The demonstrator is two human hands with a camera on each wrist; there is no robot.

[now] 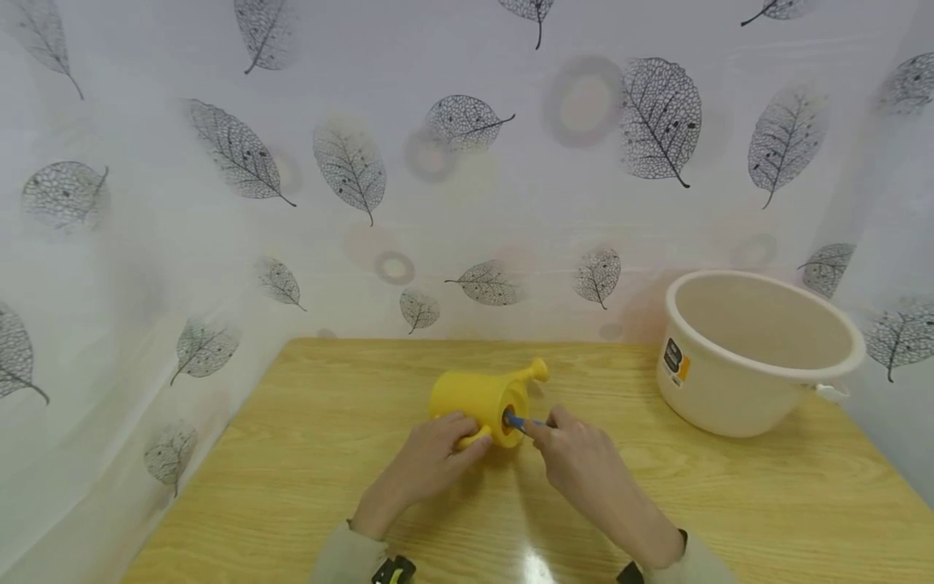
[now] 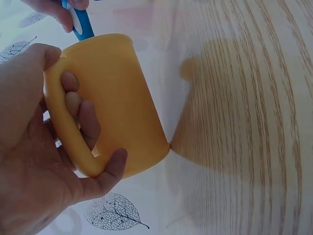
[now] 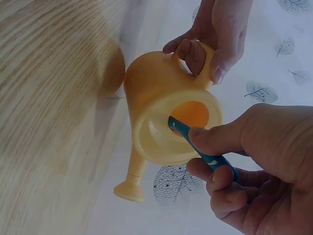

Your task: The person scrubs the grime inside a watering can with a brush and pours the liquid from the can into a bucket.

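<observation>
A yellow watering can [image 1: 467,393] lies tipped on its side, its round opening turned toward my right hand and its spout pointing away. My left hand [image 1: 434,450] grips the can's handle [image 2: 63,117], with several fingers passed through the loop. With thumb and fingers, my right hand [image 1: 584,462] pinches a slim blue handle with white marks [image 3: 208,155], like a toothbrush's. Its far end reaches into the can's opening [image 3: 195,113], so the tip is hidden. In the left wrist view, part of the blue handle [image 2: 83,24] shows above the can's rim.
A large cream bucket [image 1: 693,397] with a label stands at the back right of the wooden table [image 1: 306,454]. Behind the table hangs a pale sheet [image 1: 467,219] printed with dark leaves; it also covers the left side.
</observation>
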